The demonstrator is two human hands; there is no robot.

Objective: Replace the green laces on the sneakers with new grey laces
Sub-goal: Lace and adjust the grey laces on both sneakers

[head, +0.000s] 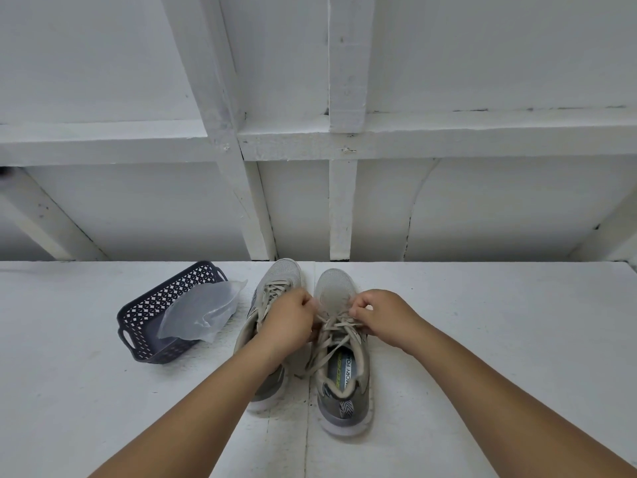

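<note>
Two grey mesh sneakers, left sneaker (275,291) and right sneaker (339,360), sit side by side mid white painted worktop (482,339), toes near the far edge where the white framed wall (310,201) rises. Open worktop to the right of the pair and in front, near the camera.

Dark perforated plastic basket (144,326) left of the shoes, apart from them, w/ a crumpled clear plastic bag (203,312) lying in it and spilling over the rim toward the left sneaker.

Pale beige-grey lace (336,327) is threaded on the right sneaker, loose ends trailing over its tongue. Left hand (287,322) fingers curled at the lace's left side, over the gap btwn shoes; can't tell exact contact. Right hand (382,315) fingers pinching the lace at the upper-mid eyelets.
</note>
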